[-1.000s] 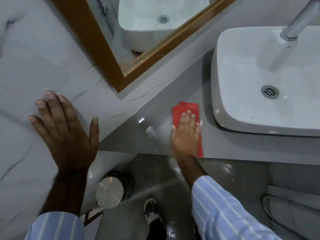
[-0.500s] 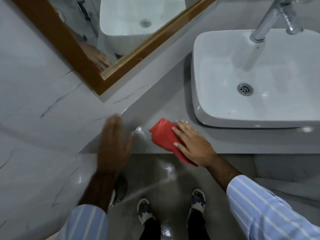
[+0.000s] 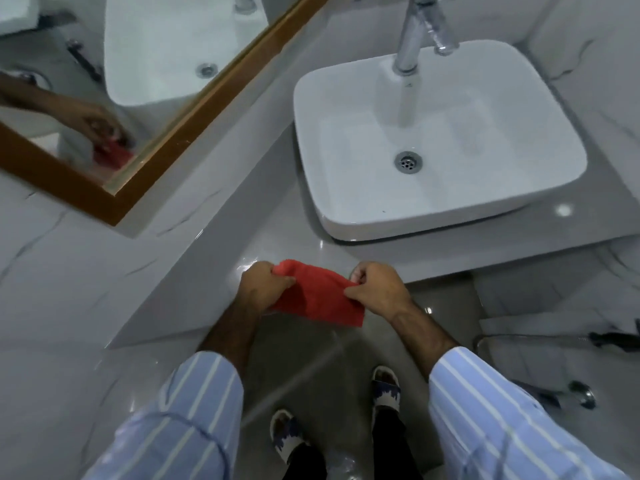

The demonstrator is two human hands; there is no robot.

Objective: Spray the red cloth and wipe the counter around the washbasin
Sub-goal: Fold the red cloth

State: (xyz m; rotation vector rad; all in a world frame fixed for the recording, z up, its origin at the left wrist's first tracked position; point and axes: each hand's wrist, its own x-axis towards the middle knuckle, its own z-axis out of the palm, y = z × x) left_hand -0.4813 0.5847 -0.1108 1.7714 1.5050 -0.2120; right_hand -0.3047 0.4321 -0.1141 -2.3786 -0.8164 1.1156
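Observation:
The red cloth (image 3: 318, 299) hangs stretched between both hands, just in front of the grey counter's (image 3: 214, 258) front edge. My left hand (image 3: 263, 285) pinches its left corner and my right hand (image 3: 375, 289) pinches its right corner. The cloth is lifted off the counter. The white washbasin (image 3: 346, 188) sits on the counter behind and to the right of the hands, with a chrome tap (image 3: 412, 39) at its back. No spray bottle is in view.
A wood-framed mirror (image 3: 114, 199) leans along the marble wall at the left and reflects a hand and the cloth. Below are the grey floor (image 3: 318, 368) and my sandalled feet (image 3: 384, 386). A chrome hose (image 3: 540, 337) lies at the lower right.
My left hand left the wall and came onto the cloth. My right hand stopped pressing the cloth on the counter. Both hands now hold it up by its corners.

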